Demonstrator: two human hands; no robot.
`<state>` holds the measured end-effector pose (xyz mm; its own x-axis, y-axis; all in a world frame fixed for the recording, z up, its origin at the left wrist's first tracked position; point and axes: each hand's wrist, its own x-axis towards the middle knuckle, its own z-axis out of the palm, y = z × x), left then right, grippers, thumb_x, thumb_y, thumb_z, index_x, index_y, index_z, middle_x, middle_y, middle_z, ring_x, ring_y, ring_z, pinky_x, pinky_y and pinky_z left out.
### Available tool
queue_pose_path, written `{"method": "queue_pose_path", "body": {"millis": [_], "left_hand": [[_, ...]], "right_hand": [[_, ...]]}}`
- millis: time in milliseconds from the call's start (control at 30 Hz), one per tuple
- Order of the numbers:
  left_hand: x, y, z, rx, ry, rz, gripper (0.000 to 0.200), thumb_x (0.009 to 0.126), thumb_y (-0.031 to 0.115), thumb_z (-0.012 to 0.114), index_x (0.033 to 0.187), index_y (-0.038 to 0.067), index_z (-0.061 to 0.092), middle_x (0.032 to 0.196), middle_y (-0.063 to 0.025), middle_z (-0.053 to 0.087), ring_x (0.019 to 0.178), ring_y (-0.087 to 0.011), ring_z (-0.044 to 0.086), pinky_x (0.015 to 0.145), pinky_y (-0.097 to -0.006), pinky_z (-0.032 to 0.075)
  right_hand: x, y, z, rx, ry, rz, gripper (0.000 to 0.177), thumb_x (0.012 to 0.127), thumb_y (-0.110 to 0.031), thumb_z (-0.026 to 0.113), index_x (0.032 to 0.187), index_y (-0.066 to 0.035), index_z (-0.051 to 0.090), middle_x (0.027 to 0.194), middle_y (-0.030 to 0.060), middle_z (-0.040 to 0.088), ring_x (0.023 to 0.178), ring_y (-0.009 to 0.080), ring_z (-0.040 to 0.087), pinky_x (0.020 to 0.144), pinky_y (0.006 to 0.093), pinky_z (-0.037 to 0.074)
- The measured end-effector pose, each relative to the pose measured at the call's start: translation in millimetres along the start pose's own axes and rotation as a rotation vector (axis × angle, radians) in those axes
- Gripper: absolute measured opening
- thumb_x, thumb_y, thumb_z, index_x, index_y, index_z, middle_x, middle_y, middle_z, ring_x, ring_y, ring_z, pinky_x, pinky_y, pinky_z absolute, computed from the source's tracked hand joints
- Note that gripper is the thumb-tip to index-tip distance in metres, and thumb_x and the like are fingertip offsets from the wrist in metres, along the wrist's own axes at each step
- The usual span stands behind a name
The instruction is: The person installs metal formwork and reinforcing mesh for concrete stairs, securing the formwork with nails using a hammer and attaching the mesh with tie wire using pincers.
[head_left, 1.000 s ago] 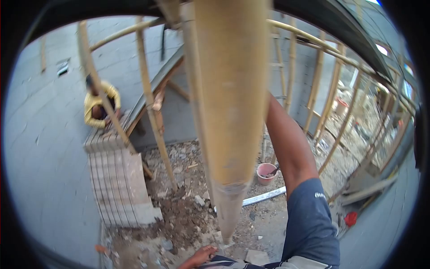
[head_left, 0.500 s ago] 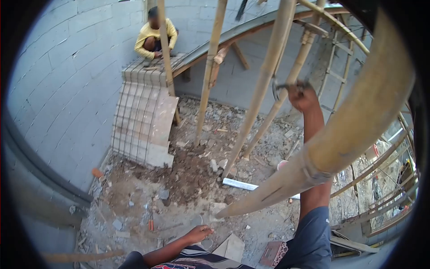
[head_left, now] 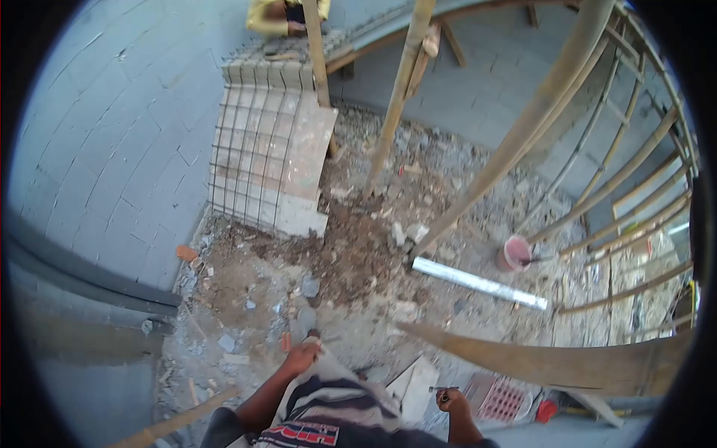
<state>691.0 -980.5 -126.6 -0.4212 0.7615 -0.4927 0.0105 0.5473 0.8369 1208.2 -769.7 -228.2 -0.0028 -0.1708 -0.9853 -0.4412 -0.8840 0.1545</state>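
My left hand [head_left: 302,357] is closed low in front of my body, beside the light cloth over my legs; whatever its fingers hold is too small to make out. My right hand [head_left: 452,403] is wrapped round the handle of a hammer [head_left: 442,389], low at the right of my body. The tool is seen nearly end-on and only partly shows. Just beyond that hand, a thick bamboo pole [head_left: 553,360] crosses to the right. A pale flat board [head_left: 415,384] lies on the ground beside the right hand.
A person in a yellow sleeve [head_left: 267,19] crouches above a panel with a rebar grid [head_left: 258,149]. Bamboo props [head_left: 515,131] rise from rubble. On the ground are a silvery metal length [head_left: 478,282], a pink bucket [head_left: 515,254] and a perforated red block [head_left: 502,397].
My right hand has come down with the hammer from among the props to beside my body. My left hand has moved slightly left and up. The view has tilted downward.
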Motion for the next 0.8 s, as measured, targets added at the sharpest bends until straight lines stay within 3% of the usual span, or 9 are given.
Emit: {"method": "queue_pose_path", "body": {"millis": [133,233,300,367,433,500,567,667,800], "left_hand": [[46,43,-72,-0.437,-0.106,-0.385,0.034,0.102,0.036,0.049,0.097,0.006,0.064,0.067,-0.0007,0.054,0.055,-0.0140,0.051,0.053,-0.0277,0.041],[83,71,-126,-1.008,-0.252,-0.564,0.028,0.102,0.036,0.050,0.105,0.010,0.059,0.067,0.0011,0.050,0.053,-0.0129,0.048,0.050,-0.0281,0.042],[99,121,-146,-1.257,0.156,-0.360,0.031,0.102,0.041,0.052,0.103,0.011,0.057,0.067,0.0031,0.048,0.050,-0.0107,0.043,0.049,-0.0265,0.039],[114,115,-159,-1.077,0.000,-0.418,0.029,0.101,0.043,0.052,0.099,0.013,0.055,0.066,0.0040,0.045,0.050,-0.0097,0.039,0.049,-0.0258,0.036],[134,117,-167,-0.894,-0.175,-0.476,0.029,0.101,0.044,0.053,0.095,0.016,0.053,0.065,0.0049,0.042,0.050,-0.0088,0.036,0.050,-0.0250,0.034],[147,122,-167,-0.979,-0.331,-0.526,0.032,0.100,0.047,0.053,0.095,0.015,0.053,0.065,0.0050,0.040,0.052,-0.0086,0.036,0.050,-0.0258,0.033],[155,126,-168,-1.074,-0.350,-0.480,0.037,0.100,0.051,0.050,0.096,0.014,0.054,0.065,0.0040,0.043,0.053,-0.0101,0.039,0.051,-0.0277,0.035],[169,128,-166,-0.899,-0.317,-0.506,0.043,0.101,0.052,0.044,0.098,0.011,0.056,0.070,0.0006,0.050,0.056,-0.0134,0.046,0.056,-0.0306,0.040],[172,111,-161,-0.789,-0.373,-0.650,0.036,0.103,0.043,0.046,0.102,0.010,0.057,0.071,-0.0001,0.051,0.057,-0.0137,0.048,0.057,-0.0310,0.041]], "right_hand": [[46,143,-24,0.018,0.351,0.115,0.028,0.097,-0.012,0.048,0.070,-0.011,0.051,0.053,0.0020,0.047,0.043,0.0139,0.050,0.037,0.0296,0.042],[180,212,-90,-0.496,0.056,0.219,0.026,0.097,-0.014,0.052,0.072,-0.010,0.056,0.060,0.0015,0.051,0.056,0.0179,0.055,0.051,0.0308,0.046],[87,235,-9,-1.145,-0.002,-0.241,0.018,0.093,-0.022,0.056,0.084,-0.008,0.061,0.073,0.0096,0.058,0.069,0.0258,0.060,0.061,0.0358,0.048],[36,245,57,-2.049,-0.020,-0.712,0.027,0.088,-0.031,0.060,0.095,-0.006,0.066,0.086,0.0177,0.064,0.082,0.0336,0.064,0.072,0.0408,0.050],[15,252,110,-2.239,0.035,-0.885,0.043,0.083,-0.039,0.064,0.107,-0.004,0.071,0.099,0.0258,0.070,0.095,0.0414,0.069,0.082,0.0458,0.053],[56,239,131,-2.192,0.102,-0.884,0.039,0.084,-0.032,0.065,0.108,-0.002,0.069,0.098,0.0249,0.071,0.096,0.0414,0.068,0.078,0.0453,0.053],[0,250,191,-1.373,0.427,-1.137,0.029,0.085,-0.024,0.066,0.099,0.002,0.068,0.078,0.0189,0.070,0.074,0.0351,0.070,0.062,0.0424,0.053],[-81,220,269,-0.844,0.082,-0.662,0.020,0.091,-0.021,0.065,0.088,-0.001,0.064,0.062,0.0034,0.053,0.046,0.0124,0.047,0.040,0.0315,0.039],[-97,157,335,-0.877,-0.011,-0.652,0.024,0.092,-0.021,0.064,0.077,-0.002,0.058,0.060,0.0038,0.052,0.044,0.0140,0.047,0.039,0.0308,0.035]]}}
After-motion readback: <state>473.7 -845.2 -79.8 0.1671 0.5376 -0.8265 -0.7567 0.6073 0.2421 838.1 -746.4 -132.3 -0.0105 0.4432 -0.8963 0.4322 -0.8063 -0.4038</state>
